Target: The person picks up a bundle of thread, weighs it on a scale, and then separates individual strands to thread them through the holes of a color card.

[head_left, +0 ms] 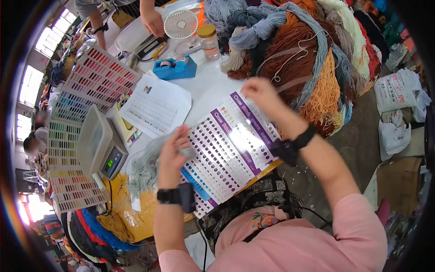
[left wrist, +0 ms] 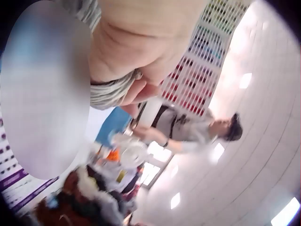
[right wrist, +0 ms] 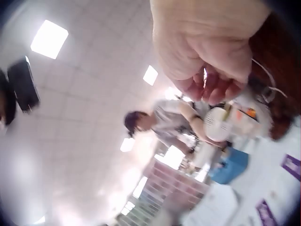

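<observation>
My left hand (head_left: pixel 173 152) grips a skein of pale grey-green yarn (head_left: pixel 147 165); in the left wrist view the yarn (left wrist: pixel 112 95) is bunched in the curled fingers. Its loose end hangs down to the left over the table edge. Under and between my hands lies a glossy printed sheet (head_left: pixel 222 152) with purple bands and rows of small dark round marks. Above the sheet's upper right part is my right hand (head_left: pixel 265 97), fingers curled in toward the thumb, beside the heap of yarn. In the right wrist view I cannot tell whether a strand lies between those fingertips (right wrist: pixel 216 96).
Big yarn hanks (head_left: pixel 294 54) pile up at the back right. A blue tape dispenser (head_left: pixel 174 69), a lidded jar (head_left: pixel 208 43) and printed papers (head_left: pixel 156 106) lie ahead. A scale (head_left: pixel 106 149) and colour sample boards (head_left: pixel 68 145) stand left. Another person's hand (head_left: pixel 153 21) is across the table.
</observation>
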### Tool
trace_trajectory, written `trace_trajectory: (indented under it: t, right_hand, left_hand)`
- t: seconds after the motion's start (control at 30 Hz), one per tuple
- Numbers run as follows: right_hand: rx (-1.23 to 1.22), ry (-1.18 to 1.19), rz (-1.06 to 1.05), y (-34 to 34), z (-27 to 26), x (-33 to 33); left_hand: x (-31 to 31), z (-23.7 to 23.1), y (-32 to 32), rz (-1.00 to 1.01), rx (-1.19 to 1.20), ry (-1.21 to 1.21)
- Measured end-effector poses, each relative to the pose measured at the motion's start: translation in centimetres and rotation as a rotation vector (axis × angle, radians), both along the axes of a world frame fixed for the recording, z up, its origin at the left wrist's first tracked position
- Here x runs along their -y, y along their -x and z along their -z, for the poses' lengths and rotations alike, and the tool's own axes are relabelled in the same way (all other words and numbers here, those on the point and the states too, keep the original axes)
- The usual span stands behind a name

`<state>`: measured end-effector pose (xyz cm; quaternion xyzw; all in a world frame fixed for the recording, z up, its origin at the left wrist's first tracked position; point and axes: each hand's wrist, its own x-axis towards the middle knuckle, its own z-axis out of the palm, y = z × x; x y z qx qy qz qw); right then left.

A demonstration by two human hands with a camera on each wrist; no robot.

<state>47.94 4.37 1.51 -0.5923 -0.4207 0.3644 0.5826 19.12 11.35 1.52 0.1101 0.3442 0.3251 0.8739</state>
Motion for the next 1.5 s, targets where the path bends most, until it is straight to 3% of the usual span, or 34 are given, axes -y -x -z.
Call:
trace_trajectory:
  t: [0.1, 0.13, 0.2, 0.3, 0.4, 0.5, 0.6, 0.83, 1.03, 1.2, 1.43, 1.5]
  right_hand:
    - [0.558, 0.069, 0.044, 1.9, 5.2, 0.4]
    - [0.657, 0.056, 0.093, 2.2, 7.2, 0.6]
    - [0.704, 0.047, 0.111, 3.5, 6.1, 1.4]
    - [0.903, 0.046, 0.106, 4.3, 5.3, 2.0]
    - [0.839, 0.032, 0.125, 3.9, 5.8, 1.7]
    - [0.641, 0.01, 0.135, 3.4, 6.9, 1.7]
    - [0.661, -0.042, 0.174, 3.5, 6.8, 1.8]
    - [0.787, -0.028, 0.185, 4.0, 6.0, 1.8]
    - [0.454, -0.099, 0.152, 3.2, 5.9, 2.2]
    - [0.481, -0.099, 0.146, 3.3, 6.0, 2.1]
    - [0.678, -0.088, 0.114, 3.8, 5.2, 1.9]
    - [0.712, -0.076, 0.129, 4.0, 5.5, 0.9]
  left_hand:
    - [0.6, 0.6, -6.8, 0.189, -0.098, -0.038]
    - [0.6, 1.4, -8.1, 0.238, -0.109, -0.088]
    - [0.6, 1.2, -10.2, 0.293, -0.279, -0.116]
    - [0.2, 1.1, -11.2, 0.354, -0.31, -0.138]
    - [-0.3, 0.8, -10.8, 0.358, -0.253, -0.141]
    - [-0.8, 1.8, -10.9, 0.322, -0.342, -0.188]
    - [-0.4, 1.7, -12.1, 0.268, -0.385, -0.194]
    - [-0.8, 1.3, -12.5, 0.351, -0.364, -0.338]
    - [-0.9, 2.3, -13.0, 0.305, -0.505, -0.352]
    - [-1.8, 2.7, -13.9, 0.429, -0.656, -0.421]
    - [-0.9, 1.6, -11.6, 0.441, -0.95, -0.564]
    - [-0.5, 1.8, -10.0, 0.377, -0.925, -0.552]
